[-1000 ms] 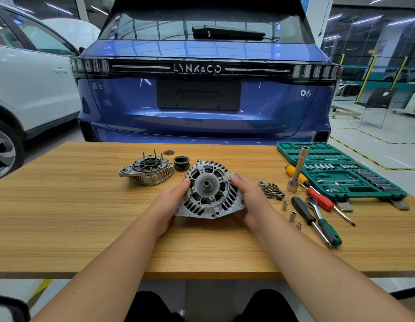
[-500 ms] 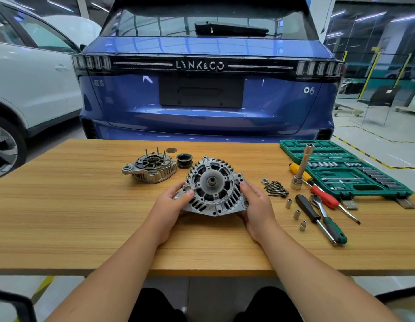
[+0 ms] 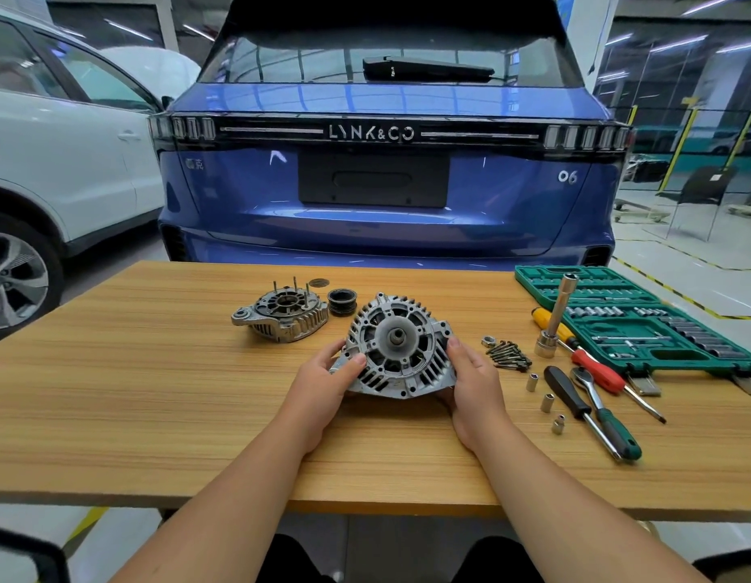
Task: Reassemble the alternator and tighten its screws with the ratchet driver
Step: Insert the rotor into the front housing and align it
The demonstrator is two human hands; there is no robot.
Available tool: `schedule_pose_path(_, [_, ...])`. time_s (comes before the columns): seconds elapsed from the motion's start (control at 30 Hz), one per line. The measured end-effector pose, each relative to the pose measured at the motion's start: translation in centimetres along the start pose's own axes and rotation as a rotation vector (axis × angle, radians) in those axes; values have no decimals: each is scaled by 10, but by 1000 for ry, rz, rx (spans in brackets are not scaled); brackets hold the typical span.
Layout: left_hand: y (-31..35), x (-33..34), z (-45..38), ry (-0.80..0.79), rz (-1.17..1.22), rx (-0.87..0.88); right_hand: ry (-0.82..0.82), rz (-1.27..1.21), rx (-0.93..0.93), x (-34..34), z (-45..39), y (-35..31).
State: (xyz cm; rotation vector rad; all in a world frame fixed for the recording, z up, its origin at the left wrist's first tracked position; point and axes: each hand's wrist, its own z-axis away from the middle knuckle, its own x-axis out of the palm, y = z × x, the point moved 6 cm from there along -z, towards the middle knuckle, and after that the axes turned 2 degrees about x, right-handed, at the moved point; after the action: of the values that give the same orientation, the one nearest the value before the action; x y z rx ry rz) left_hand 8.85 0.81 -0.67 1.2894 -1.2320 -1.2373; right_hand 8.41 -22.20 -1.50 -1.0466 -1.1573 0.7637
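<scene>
Near the middle of the wooden table, both the left hand and right hand have fingers curled round the rim of the alternator front housing, looks like heavy rigid cast metal, so grab the solid outer edge, not the fins

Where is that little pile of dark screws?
In the head view, the screws lie on the table just right of the right hand, beside a nut and left of the upright socket extension.
</scene>
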Motion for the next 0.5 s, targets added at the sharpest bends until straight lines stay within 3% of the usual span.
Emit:
schedule_pose_path(0.23, [-2, 0, 0, 25, 78, -14, -24, -21, 25, -1, 2, 0])
schedule_pose_path(0.5, [1, -11, -15, 155, 342, -103, 1, -22, 12, 0, 6, -3])
